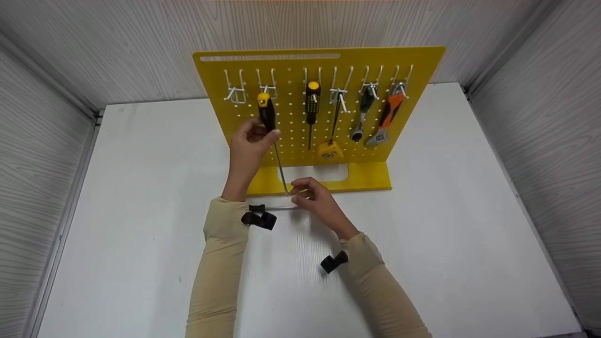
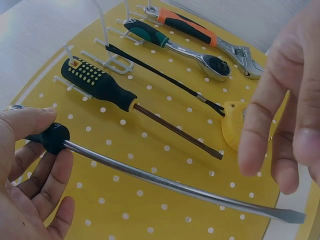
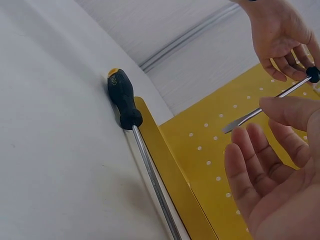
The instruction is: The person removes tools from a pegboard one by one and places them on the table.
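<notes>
My left hand (image 1: 246, 148) pinches a black and yellow screwdriver (image 1: 267, 115) at the lower end of its handle, in front of the yellow pegboard (image 1: 291, 112). Its long shaft slants down, flat tip lowest. Beside that tip is my right hand (image 1: 321, 202), fingers loosely bent; the left wrist view shows a gap between the fingers (image 2: 255, 135) and the shaft (image 2: 175, 185). A second screwdriver (image 3: 121, 97) lies on the white table along the board's base; in the head view my left sleeve is close by its handle and my right hand hides its tip end.
On the pegboard's hooks hang a shorter screwdriver (image 1: 312, 101), a yellow tape measure (image 1: 330, 150) on a black strap, a green-black ratchet (image 1: 365, 105) and an orange adjustable wrench (image 1: 390, 112). The far-left hook (image 1: 235, 94) holds nothing. Grey panels (image 1: 42, 155) stand around the table (image 1: 141, 211).
</notes>
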A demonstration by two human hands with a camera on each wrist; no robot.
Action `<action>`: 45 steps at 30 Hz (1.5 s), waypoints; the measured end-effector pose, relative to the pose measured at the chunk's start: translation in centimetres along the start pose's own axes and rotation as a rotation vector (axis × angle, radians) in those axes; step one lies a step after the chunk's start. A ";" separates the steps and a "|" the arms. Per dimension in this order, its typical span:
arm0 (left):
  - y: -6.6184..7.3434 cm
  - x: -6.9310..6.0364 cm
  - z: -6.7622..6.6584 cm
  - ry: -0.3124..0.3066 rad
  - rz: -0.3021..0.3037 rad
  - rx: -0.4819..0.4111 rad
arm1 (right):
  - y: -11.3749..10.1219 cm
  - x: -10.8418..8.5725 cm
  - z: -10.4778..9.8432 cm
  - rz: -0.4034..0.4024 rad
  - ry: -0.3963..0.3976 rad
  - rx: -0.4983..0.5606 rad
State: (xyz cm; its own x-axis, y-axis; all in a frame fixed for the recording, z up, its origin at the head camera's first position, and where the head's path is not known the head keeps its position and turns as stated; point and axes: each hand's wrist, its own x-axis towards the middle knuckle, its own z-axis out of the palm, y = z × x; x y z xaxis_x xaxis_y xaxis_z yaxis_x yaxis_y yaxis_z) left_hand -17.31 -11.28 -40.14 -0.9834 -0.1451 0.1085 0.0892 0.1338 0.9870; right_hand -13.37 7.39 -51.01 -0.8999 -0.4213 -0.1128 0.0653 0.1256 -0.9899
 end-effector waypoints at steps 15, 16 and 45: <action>0.8 -0.8 0.0 0.018 0.043 -0.070 | 0.2 -0.1 0.2 0.013 0.002 -0.042; 0.8 -0.8 0.0 0.018 0.043 -0.071 | 0.2 -0.1 0.2 0.013 -0.001 -0.044; 1.5 -2.5 -0.3 0.013 0.134 -0.003 | 0.2 -0.9 0.3 0.024 -0.037 0.051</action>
State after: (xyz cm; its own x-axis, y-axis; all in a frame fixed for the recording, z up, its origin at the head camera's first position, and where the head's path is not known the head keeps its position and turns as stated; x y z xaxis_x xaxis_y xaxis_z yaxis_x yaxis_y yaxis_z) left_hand -14.63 -11.01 -38.86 -0.9605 -0.1386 0.2412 0.2205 0.1495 0.9639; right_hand -12.44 7.51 -51.11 -0.8815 -0.4514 -0.1385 0.1092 0.0905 -0.9899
